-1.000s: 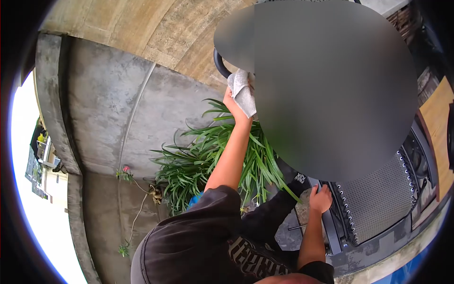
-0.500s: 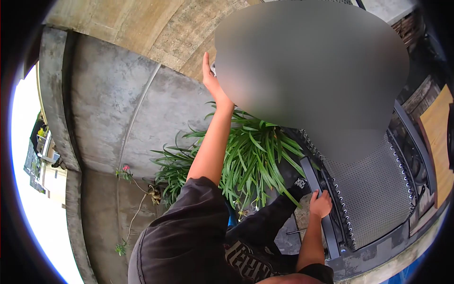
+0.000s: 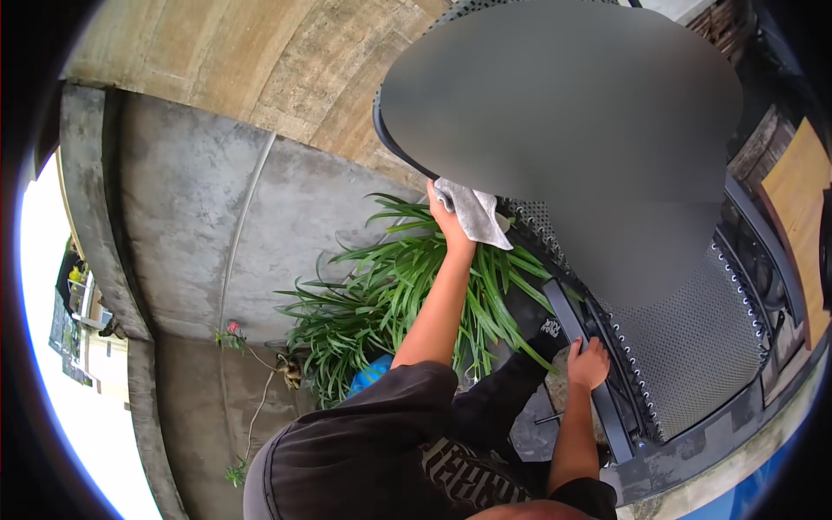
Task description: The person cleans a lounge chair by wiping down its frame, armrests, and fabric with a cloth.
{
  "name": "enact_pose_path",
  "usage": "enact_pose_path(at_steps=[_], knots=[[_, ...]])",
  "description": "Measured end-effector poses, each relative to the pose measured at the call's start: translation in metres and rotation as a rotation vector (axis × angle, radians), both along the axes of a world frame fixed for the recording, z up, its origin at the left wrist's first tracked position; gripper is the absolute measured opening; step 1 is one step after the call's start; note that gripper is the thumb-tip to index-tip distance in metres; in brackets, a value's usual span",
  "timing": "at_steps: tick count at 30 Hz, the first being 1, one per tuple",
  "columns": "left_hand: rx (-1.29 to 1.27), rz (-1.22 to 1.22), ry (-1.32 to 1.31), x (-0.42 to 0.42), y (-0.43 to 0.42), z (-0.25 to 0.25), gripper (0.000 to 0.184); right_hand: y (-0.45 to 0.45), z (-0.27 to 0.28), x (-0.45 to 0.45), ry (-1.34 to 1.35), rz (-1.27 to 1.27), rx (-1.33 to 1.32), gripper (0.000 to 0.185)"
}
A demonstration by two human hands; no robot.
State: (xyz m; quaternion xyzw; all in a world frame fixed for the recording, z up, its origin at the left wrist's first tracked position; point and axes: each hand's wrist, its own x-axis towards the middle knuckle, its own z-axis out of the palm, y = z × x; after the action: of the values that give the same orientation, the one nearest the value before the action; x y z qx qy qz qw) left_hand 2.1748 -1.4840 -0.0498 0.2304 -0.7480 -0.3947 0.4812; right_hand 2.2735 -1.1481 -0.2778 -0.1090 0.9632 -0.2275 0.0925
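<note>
My left hand [image 3: 451, 222] is closed around a light grey cloth [image 3: 478, 217], held against the dark curved frame [image 3: 400, 154] of a reclining mesh chair. One end of the cloth hangs loose beside the seat's edge. Lower down, my right hand [image 3: 589, 365] grips the flat grey armrest [image 3: 614, 425], its thumb on the near side and fingers over the top. The chair's woven mesh seat [image 3: 693, 373] is laced to the frame with cord. A large blurred patch hides most of the backrest.
Strappy green plants [image 3: 381, 286] grow beside the chair, with a blue object [image 3: 371, 374] among them. A concrete wall [image 3: 182, 191] runs along the left. A wooden board [image 3: 793, 208] stands beyond the far armrest [image 3: 763, 251]. My shoe [image 3: 548, 334] is near the chair's side.
My left hand has moved down and to the right along the chair's side, bringing the cloth into fuller view. My right hand stays on the armrest.
</note>
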Motion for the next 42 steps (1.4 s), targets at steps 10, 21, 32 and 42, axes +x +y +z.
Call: enact_pose_path(at_steps=[10,21,32,42], knots=[[0.589,-0.150,-0.059,0.037,0.053,-0.144,0.050,0.001,-0.001,-0.002,-0.033,-0.003,-0.009,0.034],[0.169,0.130,-0.747,0.040,0.131,-0.246,0.056,0.001,-0.006,-0.001,0.048,-0.015,-0.018,0.035],[0.094,-0.020,-0.679,0.045,0.105,-0.236,0.073,0.001,-0.008,-0.003,0.036,0.015,0.001,0.033],[0.525,-0.111,-0.459,0.099,0.158,-0.193,0.048,0.006,0.003,-0.008,-0.072,0.000,-0.121,0.038]])
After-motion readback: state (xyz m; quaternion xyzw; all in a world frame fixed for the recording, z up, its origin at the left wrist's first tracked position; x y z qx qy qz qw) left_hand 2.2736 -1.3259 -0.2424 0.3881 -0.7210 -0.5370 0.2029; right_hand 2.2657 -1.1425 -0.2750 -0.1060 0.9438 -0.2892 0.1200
